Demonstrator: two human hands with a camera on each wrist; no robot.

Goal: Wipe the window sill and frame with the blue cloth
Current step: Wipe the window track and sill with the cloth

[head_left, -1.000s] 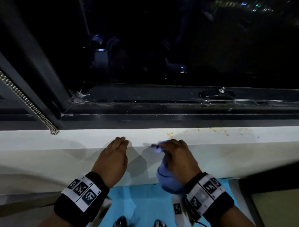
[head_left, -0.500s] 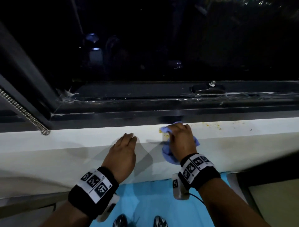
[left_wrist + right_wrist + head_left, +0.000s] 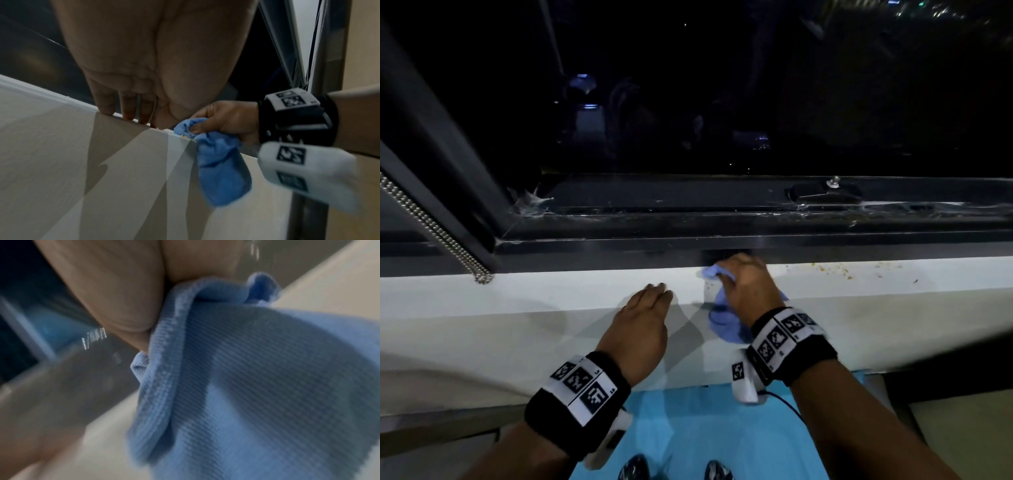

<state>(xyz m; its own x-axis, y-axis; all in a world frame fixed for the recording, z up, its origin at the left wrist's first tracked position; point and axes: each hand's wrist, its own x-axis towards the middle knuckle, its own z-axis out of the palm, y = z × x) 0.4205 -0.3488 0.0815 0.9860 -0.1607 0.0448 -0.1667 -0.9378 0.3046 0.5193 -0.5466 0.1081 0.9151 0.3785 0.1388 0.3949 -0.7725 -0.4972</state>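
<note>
My right hand [image 3: 746,284] grips the blue cloth [image 3: 726,322] and presses its bunched top on the white window sill [image 3: 585,287], close under the dark window frame [image 3: 654,243]. The loose end of the blue cloth [image 3: 222,164] hangs down the sill's front face. In the left wrist view the right hand [image 3: 226,120] pinches the cloth between thumb and fingers. Up close, the blue cloth [image 3: 257,394] fills the right wrist view. My left hand [image 3: 643,318] rests flat on the sill edge just left of the cloth, its fingers [image 3: 127,112] straight over the corner.
Yellowish crumbs [image 3: 835,269] are scattered on the sill to the right of the cloth. Cobwebs [image 3: 530,204] sit in the frame's left corner and along the track [image 3: 876,205]. A bead chain [image 3: 431,226] hangs at the left. A blue mat [image 3: 722,428] lies below.
My right hand has moved forward and up with the cloth, from the sill's front edge onto its top near the frame. The left hand stays resting on the sill edge.
</note>
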